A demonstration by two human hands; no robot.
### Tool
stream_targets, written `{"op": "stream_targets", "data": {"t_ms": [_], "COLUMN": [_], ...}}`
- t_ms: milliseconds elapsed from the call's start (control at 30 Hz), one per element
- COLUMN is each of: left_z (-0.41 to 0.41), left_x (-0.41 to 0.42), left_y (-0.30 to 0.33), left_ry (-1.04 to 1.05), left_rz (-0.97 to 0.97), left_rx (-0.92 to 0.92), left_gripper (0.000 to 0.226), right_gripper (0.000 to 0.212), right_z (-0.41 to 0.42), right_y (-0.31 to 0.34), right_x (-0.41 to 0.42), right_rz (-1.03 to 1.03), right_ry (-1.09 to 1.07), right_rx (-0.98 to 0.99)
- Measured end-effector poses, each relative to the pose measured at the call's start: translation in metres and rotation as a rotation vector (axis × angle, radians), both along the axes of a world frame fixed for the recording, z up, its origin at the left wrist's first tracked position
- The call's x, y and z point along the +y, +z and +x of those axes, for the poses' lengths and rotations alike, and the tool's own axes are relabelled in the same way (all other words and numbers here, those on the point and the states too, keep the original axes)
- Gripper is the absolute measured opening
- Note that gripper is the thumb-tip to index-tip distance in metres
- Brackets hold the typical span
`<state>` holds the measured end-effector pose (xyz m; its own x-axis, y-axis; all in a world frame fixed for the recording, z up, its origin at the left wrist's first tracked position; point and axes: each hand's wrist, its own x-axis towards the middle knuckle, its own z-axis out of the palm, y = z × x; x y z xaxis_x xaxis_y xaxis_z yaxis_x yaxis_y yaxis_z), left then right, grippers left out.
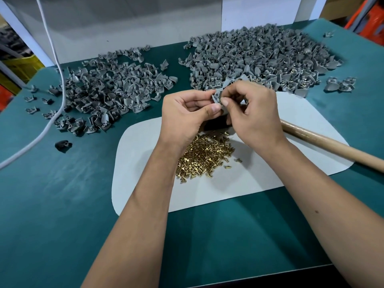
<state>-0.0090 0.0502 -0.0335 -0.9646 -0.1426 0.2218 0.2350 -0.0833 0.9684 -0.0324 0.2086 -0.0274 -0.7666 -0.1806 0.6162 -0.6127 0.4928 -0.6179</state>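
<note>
Your left hand [187, 113] pinches a grey part [217, 96] between thumb and fingers at centre. Your right hand [253, 113] pinches the same part from 3 o'clock. The inserts [207, 156] lie heaped at 6 o'clock of your hands, on the mat [259, 183].

**Heaps crowd the far tabletop, near side gives open passage**

A left heap [99, 88] and a right heap [259, 59] of grey plastic parts block the far half of the green tabletop [52, 204]. A bare lane between them runs to the white back panel [124, 28]. A white cable [47, 113] trails across the left heap's edge, with stray parts [31, 98] dotted beside it. On the white mat [270, 173] a brass pile [205, 156] lies under the wrists, and a wooden handle [332, 146] bars the right approach. The left hand [187, 115] and right hand [253, 113], both pinching one grey part [218, 96], fill the air over the mat's far edge
</note>
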Motion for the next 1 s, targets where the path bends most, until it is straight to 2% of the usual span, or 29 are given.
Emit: {"op": "stream_targets", "data": {"t_ms": [133, 300, 367, 433, 500, 533, 733, 900, 1000], "left_z": [0.0, -0.003, -0.004, -0.006, -0.008, -0.009, -0.007, -0.008, -0.009], "left_x": [0.003, 0.009, 0.008, 0.005, 0.002, 0.0, -0.002, -0.005, -0.004], "left_y": [0.002, -0.002, -0.004, -0.006, -0.009, -0.009, -0.007, -0.006, -0.006], "left_ry": [0.05, 0.218, 0.286, 0.348, 0.372, 0.378, 0.366, 0.369, 0.349], "left_rz": [-0.13, -0.442, -0.555, -0.646, -0.629, -0.608, -0.607, -0.584, -0.563], "left_rx": [0.017, 0.09, 0.11, 0.098, 0.045, 0.018, -0.017, -0.029, -0.046], "left_gripper": [0.03, 0.025, 0.019, 0.013, 0.01, 0.01, 0.01, 0.011, 0.012], "right_gripper": [0.005, 0.011, 0.011, 0.018, 0.031, 0.033, 0.02, 0.023, 0.014], "right_z": [-0.002, -0.004, -0.012, -0.021, -0.021, -0.019, -0.018, -0.023, -0.012], "right_y": [0.003, 0.019, 0.027, 0.031, 0.032, 0.031, 0.037, 0.055, 0.058], "right_x": [0.002, 0.023, 0.044, 0.066, 0.077, 0.078, 0.077, 0.073, 0.054], "right_rz": [0.005, 0.101, 0.288, 0.611, 0.854, 0.89, 0.839, 0.554, 0.431], "right_ry": [0.017, -0.01, -0.146, -0.285, -0.319, -0.304, -0.223, -0.198, -0.13], "right_rx": [-0.077, -0.113, -0.195, -0.387, -0.565, -0.606, -0.615, -0.454, -0.32]}}
